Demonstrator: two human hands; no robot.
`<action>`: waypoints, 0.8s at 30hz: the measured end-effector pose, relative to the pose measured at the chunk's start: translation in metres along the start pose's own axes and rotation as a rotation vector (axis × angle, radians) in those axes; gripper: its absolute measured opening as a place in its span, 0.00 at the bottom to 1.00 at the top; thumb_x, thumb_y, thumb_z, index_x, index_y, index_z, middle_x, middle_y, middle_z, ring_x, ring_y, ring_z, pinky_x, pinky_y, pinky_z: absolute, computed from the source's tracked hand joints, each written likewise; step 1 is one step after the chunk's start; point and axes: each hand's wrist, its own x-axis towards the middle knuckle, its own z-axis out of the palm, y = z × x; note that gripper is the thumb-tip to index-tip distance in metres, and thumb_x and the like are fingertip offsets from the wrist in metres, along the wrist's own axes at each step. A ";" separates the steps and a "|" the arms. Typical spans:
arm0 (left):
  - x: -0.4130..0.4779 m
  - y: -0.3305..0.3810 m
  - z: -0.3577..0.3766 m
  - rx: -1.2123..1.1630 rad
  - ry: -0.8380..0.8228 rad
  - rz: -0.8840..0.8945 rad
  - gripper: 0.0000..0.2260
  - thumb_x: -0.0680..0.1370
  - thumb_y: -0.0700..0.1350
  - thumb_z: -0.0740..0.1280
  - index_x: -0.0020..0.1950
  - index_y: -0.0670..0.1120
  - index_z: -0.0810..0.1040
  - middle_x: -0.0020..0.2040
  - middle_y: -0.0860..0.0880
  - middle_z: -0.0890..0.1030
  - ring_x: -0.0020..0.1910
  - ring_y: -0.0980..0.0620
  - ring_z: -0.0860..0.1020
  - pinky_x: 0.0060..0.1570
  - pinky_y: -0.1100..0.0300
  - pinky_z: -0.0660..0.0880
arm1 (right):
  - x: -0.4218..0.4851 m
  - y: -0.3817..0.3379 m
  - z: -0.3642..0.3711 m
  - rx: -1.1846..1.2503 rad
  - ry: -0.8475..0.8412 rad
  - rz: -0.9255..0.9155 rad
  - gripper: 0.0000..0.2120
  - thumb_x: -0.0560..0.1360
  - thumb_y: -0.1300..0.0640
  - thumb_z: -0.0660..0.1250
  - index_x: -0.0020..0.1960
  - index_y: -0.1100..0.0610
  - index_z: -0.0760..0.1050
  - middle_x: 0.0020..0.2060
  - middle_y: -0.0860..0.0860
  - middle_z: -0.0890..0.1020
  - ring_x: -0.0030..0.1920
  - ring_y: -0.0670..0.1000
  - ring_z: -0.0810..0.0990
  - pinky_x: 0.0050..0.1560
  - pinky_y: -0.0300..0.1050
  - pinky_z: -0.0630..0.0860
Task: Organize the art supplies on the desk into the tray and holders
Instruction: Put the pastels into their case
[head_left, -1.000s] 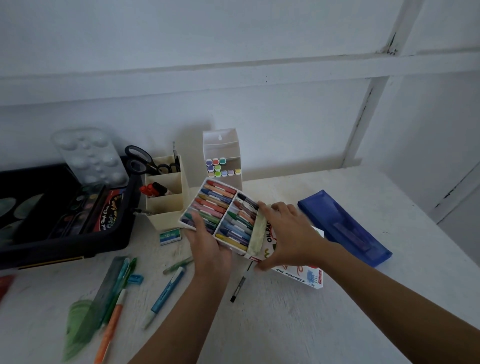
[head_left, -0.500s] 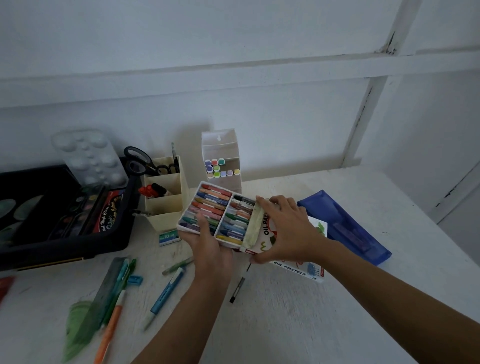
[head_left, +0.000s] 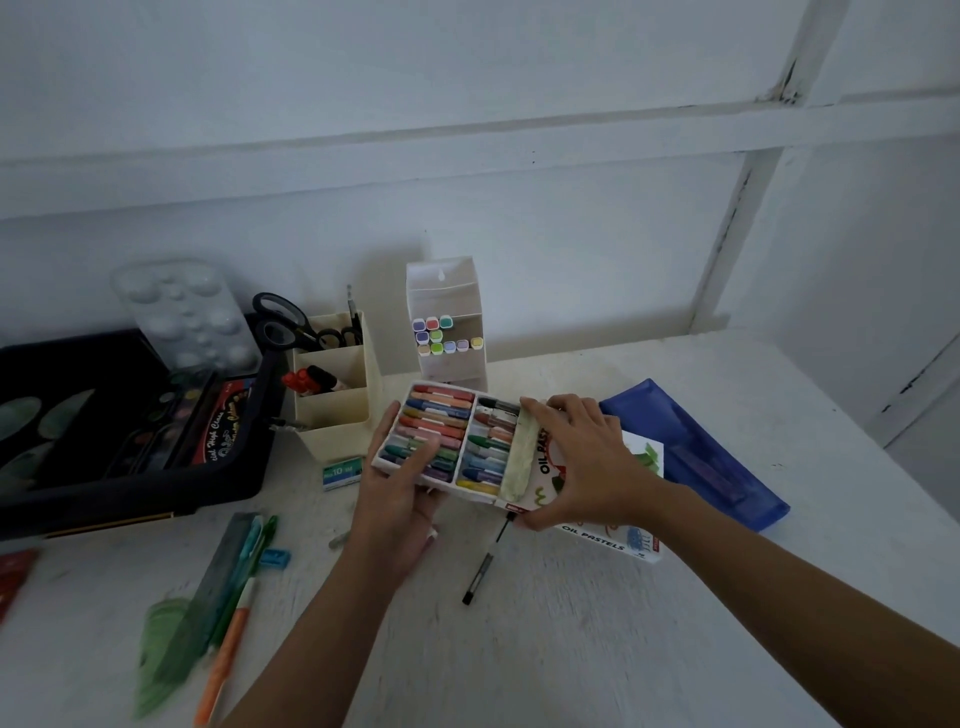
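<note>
Pastels (head_left: 439, 415), waxy sticks in a white two-row insert (head_left: 464, 441), sit half inside their glossy card sleeve (head_left: 597, 538) over the rough desk (head_left: 571, 649). My left hand (head_left: 400, 499) grips the insert's near end; my right hand (head_left: 587, 467) grips the sleeve.

A home art desk (head_left: 571, 649) is showing. A paint tray (head_left: 130, 496) is sitting at nine o'clock, holders (head_left: 337, 423) at eleven.

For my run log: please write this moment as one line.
left hand: holds pastel tray | right hand: grips sleeve | pastel tray: partly inside sleeve | black pen: loose on desk
</note>
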 end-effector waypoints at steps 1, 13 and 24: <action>-0.002 -0.001 -0.001 -0.005 -0.011 -0.002 0.27 0.78 0.33 0.67 0.75 0.51 0.70 0.66 0.42 0.80 0.62 0.42 0.81 0.50 0.46 0.83 | 0.000 0.001 0.000 0.004 -0.008 0.000 0.59 0.57 0.24 0.68 0.80 0.44 0.47 0.71 0.46 0.59 0.70 0.48 0.57 0.75 0.56 0.55; -0.021 -0.022 0.008 0.210 0.032 0.054 0.22 0.78 0.36 0.69 0.71 0.50 0.75 0.61 0.47 0.84 0.58 0.46 0.84 0.50 0.49 0.82 | 0.009 -0.012 0.012 -0.009 -0.004 -0.069 0.62 0.57 0.26 0.72 0.80 0.45 0.45 0.72 0.47 0.58 0.71 0.49 0.55 0.75 0.55 0.55; -0.027 -0.016 0.005 0.631 -0.012 0.135 0.10 0.82 0.51 0.63 0.57 0.58 0.83 0.53 0.53 0.87 0.52 0.52 0.85 0.44 0.59 0.82 | 0.010 -0.023 0.018 0.008 0.017 -0.117 0.61 0.58 0.29 0.76 0.79 0.43 0.46 0.73 0.46 0.58 0.72 0.49 0.55 0.74 0.52 0.53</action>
